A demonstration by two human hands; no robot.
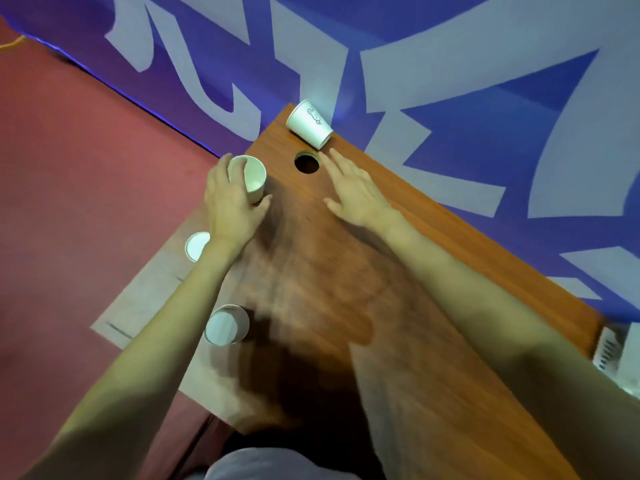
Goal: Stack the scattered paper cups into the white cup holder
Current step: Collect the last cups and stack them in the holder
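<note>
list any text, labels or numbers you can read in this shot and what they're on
No text reads clearly anywhere.
Tipped paper cup at the table's far end: a small dark line drawing or mark, too small to read.
Blue wall banner: large pale strokes, cropped, not readable as words.
Other cups: no print visible.

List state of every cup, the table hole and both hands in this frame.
left hand: grips the upright cup at the table's left edge
held cup: upright, mouth up, looks empty
right hand: open, fingers straight, reaching toward the tipped cup
tipped cup: lying on its side at the far corner, untouched
middle cup: upright, partly hidden by the left forearm
near cup: upright, free
table hole: open, nothing in it
</note>
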